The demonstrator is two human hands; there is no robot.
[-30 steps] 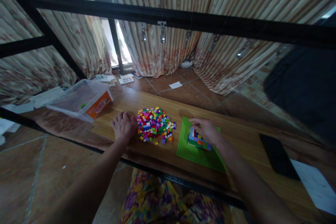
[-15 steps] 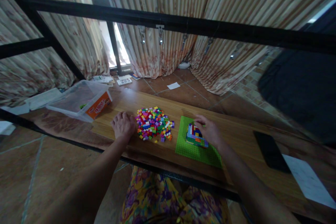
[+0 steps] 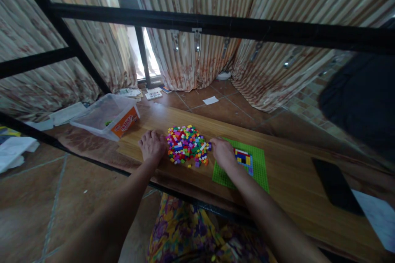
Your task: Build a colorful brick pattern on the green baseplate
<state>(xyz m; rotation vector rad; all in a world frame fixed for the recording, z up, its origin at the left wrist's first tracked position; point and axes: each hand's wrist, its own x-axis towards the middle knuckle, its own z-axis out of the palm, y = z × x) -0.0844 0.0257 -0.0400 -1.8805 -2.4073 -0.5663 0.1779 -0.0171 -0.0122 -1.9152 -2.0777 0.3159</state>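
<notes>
My left hand [image 3: 152, 146] lies on the wooden table with its fingers spread, against the left side of a pile of small coloured toy bricks [image 3: 186, 144]. My right hand [image 3: 222, 152] is over the left edge of a green baseplate [image 3: 261, 168], its fingers pointing at the pile. By its fingertips is a purple brick [image 3: 210, 146]; whether they touch or grip it is hidden. On the baseplate sits a low block of joined coloured bricks [image 3: 243, 159], partly covered by my right hand and forearm.
A clear plastic box [image 3: 101, 117] with an orange label stands at the table's left end. On the right lie a dark phone-like slab [image 3: 336, 187] and a white sheet [image 3: 378, 215]. A black metal bar [image 3: 216, 24] crosses beyond the table, before striped curtains.
My right hand has moved left, from above the brick block to the right edge of the pile. My left hand stays beside the pile. The whole view has shifted slightly.
</notes>
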